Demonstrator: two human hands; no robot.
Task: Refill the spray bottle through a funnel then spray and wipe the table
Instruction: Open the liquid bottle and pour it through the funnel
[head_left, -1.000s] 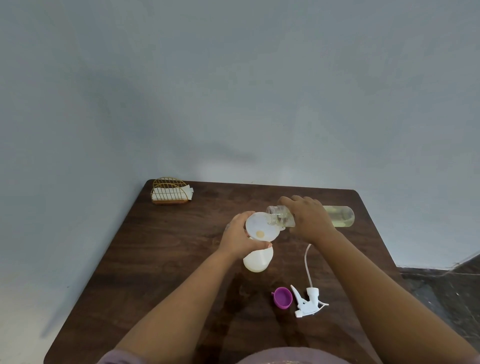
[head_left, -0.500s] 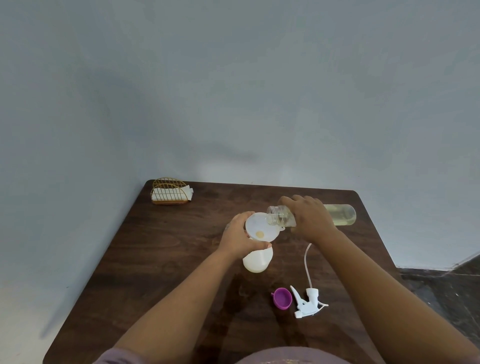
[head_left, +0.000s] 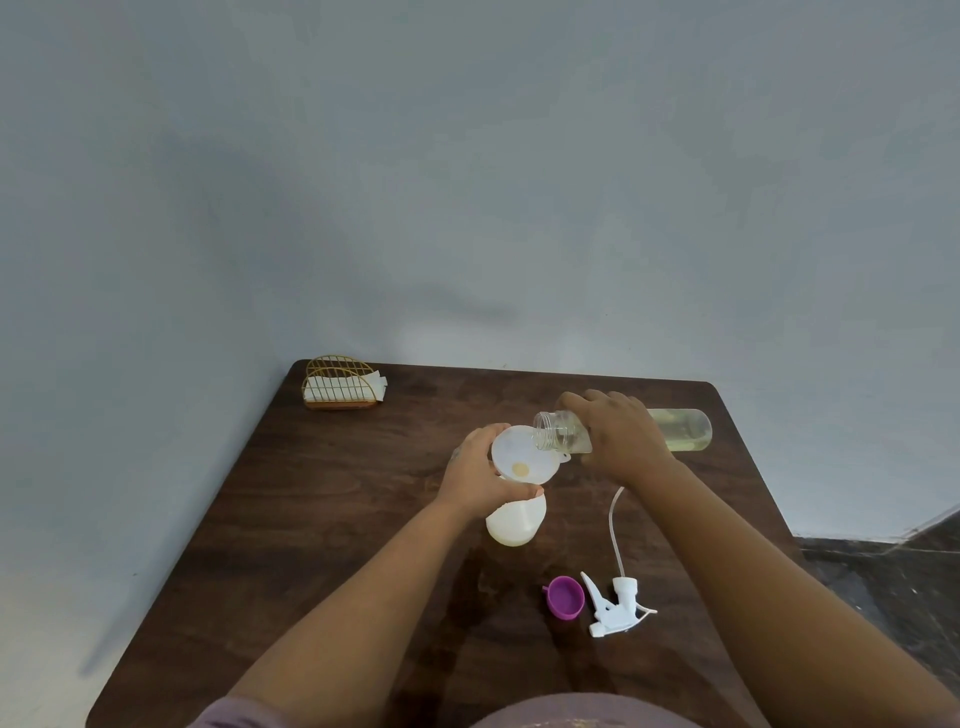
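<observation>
Clear bottle (head_left: 675, 428) & funnel (head_left: 519, 457) gripped by hands.

- The funnel (head_left: 524, 460) sits in the mouth of the spray bottle (head_left: 515, 522), which stands mid-table (head_left: 322, 509).
- The refill bottle (head_left: 680, 428) lies tipped on its side to the funnel's right, its mouth over the funnel's rim.
- The cap (head_left: 565, 597) and the spray head (head_left: 618, 608) lie side by side nearer the person, cap on the left.
- The napkin holder (head_left: 343, 384) stands at the far left corner.
</observation>
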